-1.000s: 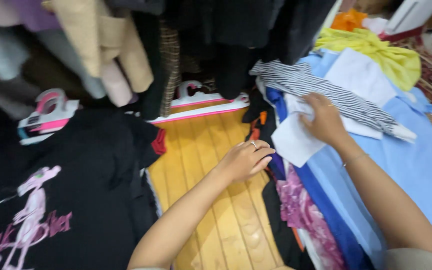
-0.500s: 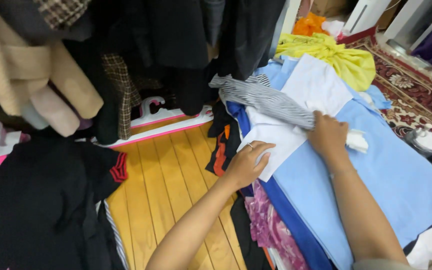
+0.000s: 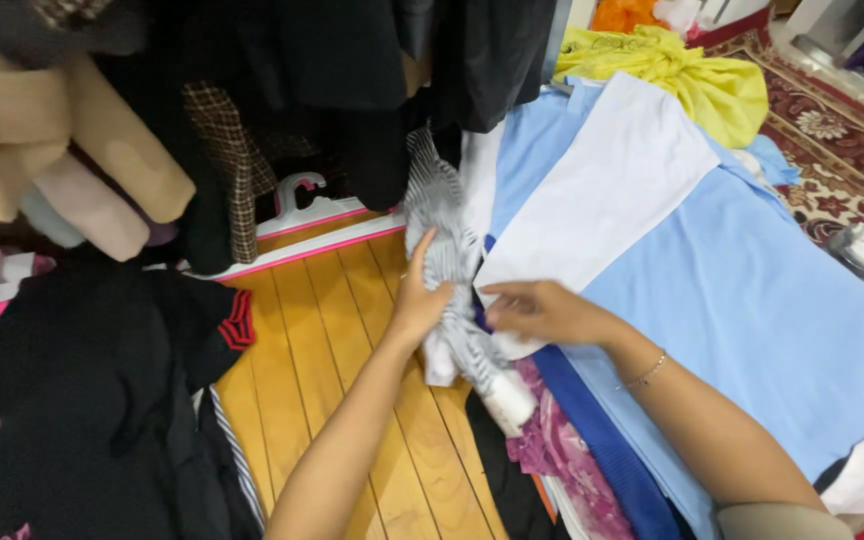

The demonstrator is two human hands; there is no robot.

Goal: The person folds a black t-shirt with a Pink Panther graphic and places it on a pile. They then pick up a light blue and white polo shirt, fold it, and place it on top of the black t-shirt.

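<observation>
Left hand [image 3: 420,300] clasps the striped grey-and-white garment [image 3: 447,260], now lifted off the pile and hanging over the wooden floor [image 3: 332,310]. Right hand [image 3: 542,310], fingers loosely curled, touches its lower part beside the white cloth [image 3: 602,190], which earlier it pressed flat.

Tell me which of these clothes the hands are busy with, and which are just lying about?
In hand:
striped garment, gripped by the left hand
white garment, its edge under the right hand

Lying about:
yellow garment
light blue garment
black shirt
pink patterned cloth
patterned rug
</observation>
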